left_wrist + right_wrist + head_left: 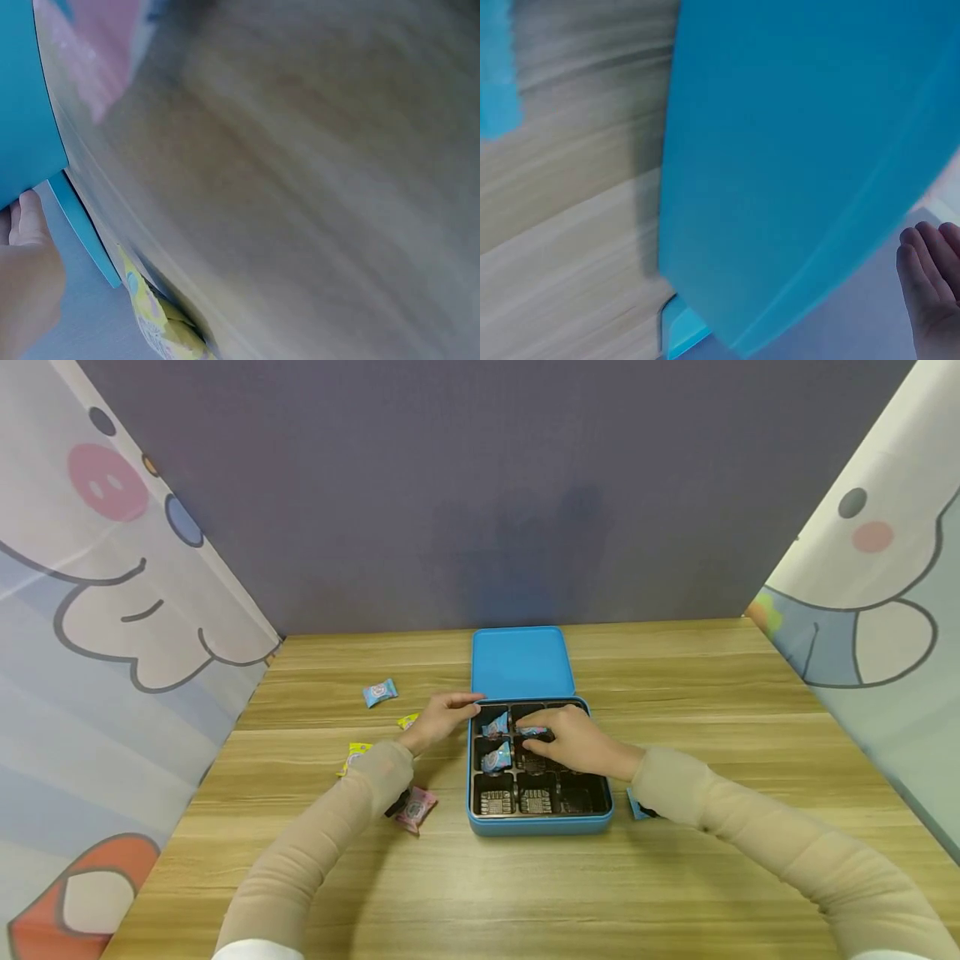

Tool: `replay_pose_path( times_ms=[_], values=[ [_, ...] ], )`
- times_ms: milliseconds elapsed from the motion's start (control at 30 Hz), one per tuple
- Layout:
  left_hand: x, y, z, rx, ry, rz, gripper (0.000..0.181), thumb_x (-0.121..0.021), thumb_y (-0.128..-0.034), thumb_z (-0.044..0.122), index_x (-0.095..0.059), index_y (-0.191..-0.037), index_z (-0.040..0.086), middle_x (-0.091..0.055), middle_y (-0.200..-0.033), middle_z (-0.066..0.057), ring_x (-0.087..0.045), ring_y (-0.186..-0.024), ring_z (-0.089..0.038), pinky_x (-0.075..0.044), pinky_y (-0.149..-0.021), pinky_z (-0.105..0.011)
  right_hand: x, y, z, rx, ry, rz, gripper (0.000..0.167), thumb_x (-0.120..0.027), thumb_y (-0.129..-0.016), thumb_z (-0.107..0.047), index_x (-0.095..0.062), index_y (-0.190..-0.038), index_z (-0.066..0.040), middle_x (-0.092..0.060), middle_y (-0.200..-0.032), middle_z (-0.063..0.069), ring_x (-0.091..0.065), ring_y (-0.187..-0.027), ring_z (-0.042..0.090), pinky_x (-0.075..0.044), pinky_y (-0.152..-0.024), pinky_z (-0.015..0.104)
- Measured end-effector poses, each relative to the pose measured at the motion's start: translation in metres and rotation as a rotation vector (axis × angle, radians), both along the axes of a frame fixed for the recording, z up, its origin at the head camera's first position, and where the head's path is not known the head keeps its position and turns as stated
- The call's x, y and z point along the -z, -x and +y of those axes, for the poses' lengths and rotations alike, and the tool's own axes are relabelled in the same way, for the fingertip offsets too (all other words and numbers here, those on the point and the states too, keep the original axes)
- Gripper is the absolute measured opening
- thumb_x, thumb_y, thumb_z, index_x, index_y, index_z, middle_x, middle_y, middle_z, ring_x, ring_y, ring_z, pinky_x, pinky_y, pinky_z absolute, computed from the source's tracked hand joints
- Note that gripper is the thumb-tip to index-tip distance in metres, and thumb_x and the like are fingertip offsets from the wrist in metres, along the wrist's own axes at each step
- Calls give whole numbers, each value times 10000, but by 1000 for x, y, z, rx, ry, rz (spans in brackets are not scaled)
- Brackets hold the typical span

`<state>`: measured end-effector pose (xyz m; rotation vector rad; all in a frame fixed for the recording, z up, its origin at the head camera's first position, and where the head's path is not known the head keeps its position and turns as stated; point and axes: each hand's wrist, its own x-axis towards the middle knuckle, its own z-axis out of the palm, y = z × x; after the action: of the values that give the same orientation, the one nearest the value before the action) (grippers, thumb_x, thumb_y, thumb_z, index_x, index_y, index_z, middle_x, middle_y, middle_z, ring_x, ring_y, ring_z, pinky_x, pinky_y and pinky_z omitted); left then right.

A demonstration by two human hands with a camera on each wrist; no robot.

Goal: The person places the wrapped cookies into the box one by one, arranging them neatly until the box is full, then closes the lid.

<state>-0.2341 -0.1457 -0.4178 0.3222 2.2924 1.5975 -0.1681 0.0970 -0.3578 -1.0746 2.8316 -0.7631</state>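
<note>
A blue tin box [540, 826] with a black divided tray stands on the table, its lid [521, 662] folded back. Two blue wrapped candies [496, 758] sit in the tray's left column, in the back and middle compartments. My left hand [442, 720] rests against the box's left rim near the back corner, fingers extended; in the left wrist view its fingers [30, 217] touch the blue side. Over the back middle compartment, my right hand [573, 739] pinches another blue candy [532, 731] between thumb and fingers. The right wrist view shows only its fingers [930, 262] beyond the box wall.
Left of the box lie a blue candy [380, 692], yellow candies [356, 753] and a pink candy [416, 810]. A blue packet [637, 806] is partly under the right sleeve. A grey panel [510, 493] stands behind the table, with printed curtains [862, 568] at both sides.
</note>
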Motion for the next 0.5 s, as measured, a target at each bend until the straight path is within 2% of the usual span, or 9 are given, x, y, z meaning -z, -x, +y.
replay_pose_path(
  times_ms=[67,133,267,367,467,500],
  values=[
    [1,0,0,-3,0,10,352,-559,-923,247,-577,-1257,139,-507,-1338,-58,-493,-1205,-239,-418,-998,-393,-2,-1,4,4,17,-5,337,-643,-863,-190,-633,-1165,-39,-638,-1152,127,-273,-318,-17,-482,-616,239],
    [2,-1,-1,-4,-2,17,350,-559,-923,245,-578,-1256,138,-510,-1336,-57,-493,-1205,-239,-420,-997,-393,-3,-2,9,5,22,-19,343,-643,-863,-194,-630,-1169,-39,-635,-1155,134,-249,-340,-13,-444,-588,221],
    [2,-1,-1,-3,7,15,348,-558,-923,253,-581,-1253,145,-516,-1332,-50,-492,-1208,-230,-416,-1002,-388,-4,-4,20,29,31,-78,374,-639,-866,-211,-611,-1194,-33,-618,-1182,147,-279,-386,37,-431,-611,243],
    [2,-1,-1,-3,8,14,347,-555,-924,256,-581,-1253,148,-514,-1334,-52,-492,-1210,-233,-408,-1011,-389,-6,-5,27,50,30,-82,390,-639,-867,-221,-601,-1206,-34,-617,-1187,137,-445,-478,68,-425,-633,261],
    [1,-1,-1,-1,0,11,353,-555,-924,262,-576,-1257,148,-507,-1341,-58,-493,-1209,-243,-400,-1018,-394,-8,-7,34,67,37,-88,402,-640,-866,-219,-591,-1217,-31,-613,-1194,137,-401,-432,87,-427,-613,277],
    [1,-1,-1,3,-5,9,356,-554,-925,261,-572,-1261,145,-503,-1344,-63,-491,-1211,-250,-398,-1020,-399,-9,-8,36,70,36,-94,405,-637,-868,-220,-587,-1221,-29,-606,-1204,141,-392,-435,77,-425,-645,279]
  ],
)
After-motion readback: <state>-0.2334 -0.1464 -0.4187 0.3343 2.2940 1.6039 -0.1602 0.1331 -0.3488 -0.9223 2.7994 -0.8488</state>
